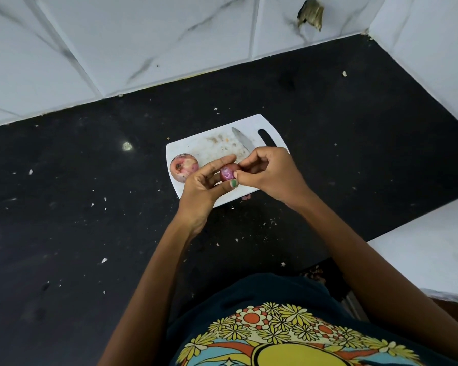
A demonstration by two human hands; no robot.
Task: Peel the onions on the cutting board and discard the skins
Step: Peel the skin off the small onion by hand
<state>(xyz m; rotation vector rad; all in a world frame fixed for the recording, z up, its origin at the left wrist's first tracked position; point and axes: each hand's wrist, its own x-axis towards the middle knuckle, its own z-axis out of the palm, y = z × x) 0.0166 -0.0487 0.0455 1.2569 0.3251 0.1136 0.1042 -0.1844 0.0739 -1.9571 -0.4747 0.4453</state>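
The person is in the middle of peeling the small onion [227, 173]. The left hand [205, 184] holds this onion between the thumb below and the fingers above, just over the near part of the cutting board [196, 145]. The right hand [269, 173] is curled, and its fingertips [240, 165] pinch at the right side of the onion, where a piece of skin seems to be caught; the skin itself is too small to see clearly. The face of the onion which shows is purple and shiny, so a part of the dry skin is probably already off.

The second onion [183, 167] lies on the board just to the left of the left hand, not touched. It shows pale patches together with reddish skin, so whether it is fully peeled cannot be told. A knife [242, 141] lies on the board just beyond the right hand, with its blade pointing away from the person.

The next move, as it appears, asks the right hand to pull the pinched skin away while the left hand keeps the onion steady and turns it a little to reach the rest. After that the loose skins must go to the waste, but no bin can be seen. Small scraps lie around on the dark table [77, 207].
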